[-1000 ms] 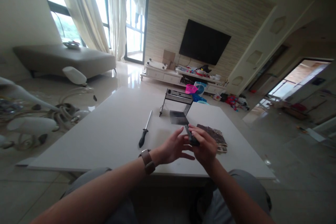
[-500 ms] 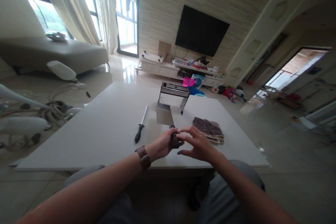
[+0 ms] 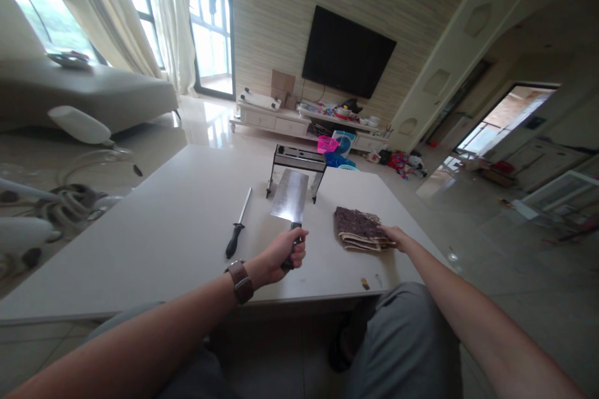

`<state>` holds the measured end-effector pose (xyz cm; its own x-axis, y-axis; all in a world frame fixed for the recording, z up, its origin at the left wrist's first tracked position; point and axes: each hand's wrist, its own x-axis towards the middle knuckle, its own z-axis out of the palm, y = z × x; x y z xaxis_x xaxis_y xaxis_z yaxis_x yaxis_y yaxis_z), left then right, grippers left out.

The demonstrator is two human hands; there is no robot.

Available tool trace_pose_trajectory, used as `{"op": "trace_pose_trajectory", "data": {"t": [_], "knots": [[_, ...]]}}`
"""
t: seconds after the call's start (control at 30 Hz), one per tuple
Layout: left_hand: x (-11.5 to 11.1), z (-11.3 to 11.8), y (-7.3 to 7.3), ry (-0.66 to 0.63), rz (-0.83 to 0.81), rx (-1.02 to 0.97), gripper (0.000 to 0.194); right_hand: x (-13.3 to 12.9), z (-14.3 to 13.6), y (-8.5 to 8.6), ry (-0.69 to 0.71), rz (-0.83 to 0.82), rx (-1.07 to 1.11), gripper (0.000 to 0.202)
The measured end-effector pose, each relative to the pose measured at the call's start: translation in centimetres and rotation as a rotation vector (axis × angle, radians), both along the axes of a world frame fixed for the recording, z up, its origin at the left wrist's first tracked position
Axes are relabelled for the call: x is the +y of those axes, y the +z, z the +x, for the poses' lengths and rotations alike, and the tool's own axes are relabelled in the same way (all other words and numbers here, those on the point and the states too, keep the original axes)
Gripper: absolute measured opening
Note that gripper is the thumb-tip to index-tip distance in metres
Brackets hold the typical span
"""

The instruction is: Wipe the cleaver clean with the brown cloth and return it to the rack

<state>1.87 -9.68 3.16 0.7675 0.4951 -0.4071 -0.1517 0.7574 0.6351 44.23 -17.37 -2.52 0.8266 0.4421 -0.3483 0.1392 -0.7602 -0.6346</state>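
Note:
My left hand [image 3: 287, 250] is wrapped round the black handle of a cleaver [image 3: 291, 194], its broad blade pointing up and away from me. At the right edge of a folded brown cloth [image 3: 359, 229], my right hand [image 3: 394, 237] touches the fabric, its fingers partly hidden at the cloth. A sharpening rod [image 3: 238, 224] with a black handle lies on the white table [image 3: 178, 230] left of the cleaver. Behind the blade stands a metal frame [image 3: 299, 158] with dark legs.
Two small items, one a yellow and dark piece [image 3: 365, 283], lie near the table's front edge. Beyond the table are a pink basket [image 3: 326, 144], a low cabinet [image 3: 266, 120] and a wall screen [image 3: 349, 53]. My knees are below the front edge.
My right hand has left the cleaver's handle and moved right to the cloth. The cleaver stays in my left hand, its blade turned more face-on. The view has shifted slightly.

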Motion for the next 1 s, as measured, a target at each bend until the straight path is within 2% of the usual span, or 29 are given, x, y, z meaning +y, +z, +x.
{"op": "trace_pose_trajectory", "data": {"t": [0.07, 0.17, 0.27, 0.43, 0.57, 0.7, 0.87, 0.93, 1.0], "knots": [[0.2, 0.2, 0.1, -0.011, 0.040, 0.010, 0.021, 0.5, 0.1, -0.9, -0.032, 0.018, 0.093, 0.024], [0.6, 0.5, 0.1, -0.021, 0.069, 0.011, 0.021, 1.3, 0.0, -1.1, -0.050, 0.042, 0.264, 0.013], [0.8, 0.9, 0.1, -0.027, 0.080, 0.008, 0.021, 1.9, -0.6, -0.1, -0.025, 0.058, 0.450, 0.007], [1.2, 1.2, 0.0, -0.055, 0.153, 0.044, 0.021, 3.4, -2.9, 2.8, 0.072, 0.226, 0.653, 0.021], [1.8, 1.3, -0.3, -0.081, 0.267, 0.093, 0.023, 5.3, -6.6, 5.2, 0.157, 0.377, 0.719, 0.024], [2.5, 1.6, -1.4, -0.131, 0.380, 0.107, 0.026, 6.8, -12.3, 7.1, 0.228, 0.575, 0.827, 0.023], [3.0, 2.3, -2.8, -0.168, 0.456, 0.085, 0.031, 7.6, -19.3, 8.1, 0.352, 0.740, 1.027, 0.025], [3.3, 2.5, -3.1, -0.157, 0.456, 0.079, 0.030, 7.7, -20.9, 8.3, 0.358, 0.857, 1.083, 0.029], [3.6, 2.6, -3.1, -0.156, 0.448, 0.066, 0.029, 7.6, -21.3, 8.4, 0.347, 0.959, 1.137, 0.037]]}}
